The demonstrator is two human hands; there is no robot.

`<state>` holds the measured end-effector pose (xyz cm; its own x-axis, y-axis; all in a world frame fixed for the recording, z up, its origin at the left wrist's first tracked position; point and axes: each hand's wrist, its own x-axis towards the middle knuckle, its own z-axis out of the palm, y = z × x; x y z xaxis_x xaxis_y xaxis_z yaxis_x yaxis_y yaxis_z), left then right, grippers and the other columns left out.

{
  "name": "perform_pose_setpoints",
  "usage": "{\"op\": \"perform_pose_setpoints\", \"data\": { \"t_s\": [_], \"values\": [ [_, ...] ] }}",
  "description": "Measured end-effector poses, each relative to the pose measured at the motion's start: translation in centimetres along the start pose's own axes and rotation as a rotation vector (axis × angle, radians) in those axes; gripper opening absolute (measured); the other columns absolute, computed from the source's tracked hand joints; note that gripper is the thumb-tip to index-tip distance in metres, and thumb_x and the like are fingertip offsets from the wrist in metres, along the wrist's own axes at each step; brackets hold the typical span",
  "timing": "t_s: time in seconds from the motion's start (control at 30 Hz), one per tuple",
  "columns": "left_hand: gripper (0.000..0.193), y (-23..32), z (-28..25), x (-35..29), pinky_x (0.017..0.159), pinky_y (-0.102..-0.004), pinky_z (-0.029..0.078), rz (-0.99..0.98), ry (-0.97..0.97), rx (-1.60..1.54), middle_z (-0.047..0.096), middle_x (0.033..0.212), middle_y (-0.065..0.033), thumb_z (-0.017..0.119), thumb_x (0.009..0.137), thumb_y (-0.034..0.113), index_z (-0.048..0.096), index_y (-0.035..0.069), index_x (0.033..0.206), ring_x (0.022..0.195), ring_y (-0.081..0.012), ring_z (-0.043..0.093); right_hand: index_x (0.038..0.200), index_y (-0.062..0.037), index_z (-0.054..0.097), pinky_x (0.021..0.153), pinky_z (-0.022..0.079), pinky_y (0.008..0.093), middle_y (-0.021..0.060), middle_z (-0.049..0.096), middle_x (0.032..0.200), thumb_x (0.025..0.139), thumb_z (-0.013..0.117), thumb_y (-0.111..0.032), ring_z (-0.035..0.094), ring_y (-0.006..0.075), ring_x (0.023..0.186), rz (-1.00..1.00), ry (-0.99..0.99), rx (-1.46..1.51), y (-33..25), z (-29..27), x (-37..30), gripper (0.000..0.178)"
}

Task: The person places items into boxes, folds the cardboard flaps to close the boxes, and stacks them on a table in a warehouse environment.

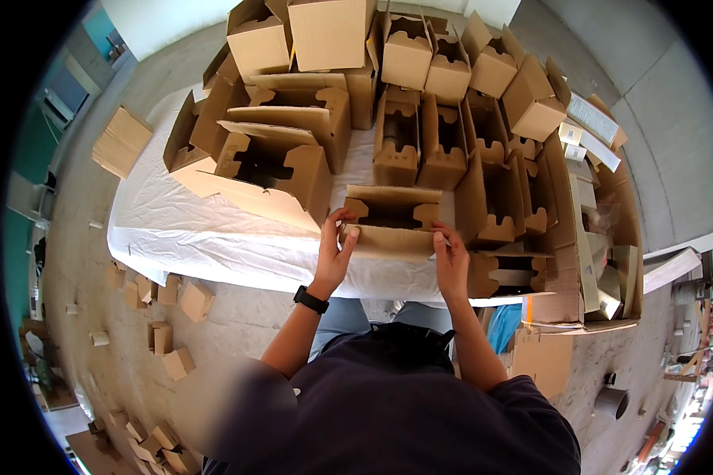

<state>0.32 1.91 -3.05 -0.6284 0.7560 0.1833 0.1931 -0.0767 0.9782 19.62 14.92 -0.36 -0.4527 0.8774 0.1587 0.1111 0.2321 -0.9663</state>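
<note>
A small open cardboard box [392,242] stands in front of me at the near edge of a table with a white cover. At its left end my left hand [335,244] grips the corner, thumb on the near flap and fingers at the side. My right hand [451,255] holds the opposite end, fingers bent against the side. The long flaps of this box stand up, and the notched short flaps show at both ends. Its inside is dark, so I cannot make out any contents. Close by on the left is a larger open box [309,186].
More open cardboard boxes [408,59] crowd the table's back and right. A big carton [558,277] with packaging pieces stands at the right edge. White cloth [206,237] covers the table. Small boxes [196,302] lie on the floor at left.
</note>
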Motion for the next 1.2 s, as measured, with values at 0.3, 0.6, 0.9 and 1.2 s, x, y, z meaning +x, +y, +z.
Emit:
{"op": "perform_pose_setpoints", "data": {
  "t_s": [0.3, 0.6, 0.9, 1.2],
  "values": [
    [0.052, -0.3, 0.2, 0.7, 0.101, -0.0381, 0.039, -0.010, 0.029, 0.017, 0.044, 0.126, -0.0128, 0.062, 0.093, 0.014, 0.035, 0.003, 0.136, 0.117, -0.0232, 0.046, 0.109, -0.0011, 0.062, 0.084, 0.051, 0.0297, 0.0107, 0.066, 0.106, 0.094, 0.061, -0.015, 0.062, 0.0164, 0.095, 0.030, 0.027, -0.023, 0.0, 0.0, 0.5, 0.021],
    [0.065, -1.0, 0.4, 1.1, 0.105, -0.0408, 0.038, 0.001, 0.026, -0.071, 0.032, 0.136, -0.0141, 0.059, 0.085, -0.001, 0.028, 0.005, 0.142, 0.125, -0.0286, 0.040, 0.114, -0.0034, 0.054, 0.086, 0.051, 0.0296, 0.0082, 0.060, 0.106, 0.084, 0.066, 0.003, 0.060, 0.0169, 0.100, -0.029, 0.020, -0.081, -0.1, 0.0, 0.8, 0.033],
    [0.082, -2.0, 0.1, 1.9, 0.117, -0.0392, 0.020, 0.119, -0.099, 0.010, 0.022, 0.154, -0.0173, 0.053, 0.080, -0.005, 0.014, 0.002, 0.151, 0.142, -0.0332, 0.024, 0.141, -0.0090, 0.038, 0.102, 0.041, 0.0371, 0.0120, 0.038, 0.142, 0.077, 0.061, 0.011, 0.040, 0.0276, 0.131, 0.000, -0.005, 0.030, -0.3, 0.4, 2.3, 0.071],
    [0.094, 1.0, -0.3, 3.0, 0.118, -0.0331, 0.011, 0.242, -0.182, 0.105, 0.012, 0.160, -0.0154, 0.047, 0.075, -0.012, 0.001, 0.007, 0.154, 0.148, -0.0275, 0.013, 0.148, -0.0129, 0.036, 0.114, 0.021, 0.0339, 0.0078, 0.033, 0.152, 0.089, 0.058, -0.010, 0.028, 0.0215, 0.141, 0.306, 0.030, 0.706, -0.6, 1.8, 3.5, 0.063]
  ]
}}
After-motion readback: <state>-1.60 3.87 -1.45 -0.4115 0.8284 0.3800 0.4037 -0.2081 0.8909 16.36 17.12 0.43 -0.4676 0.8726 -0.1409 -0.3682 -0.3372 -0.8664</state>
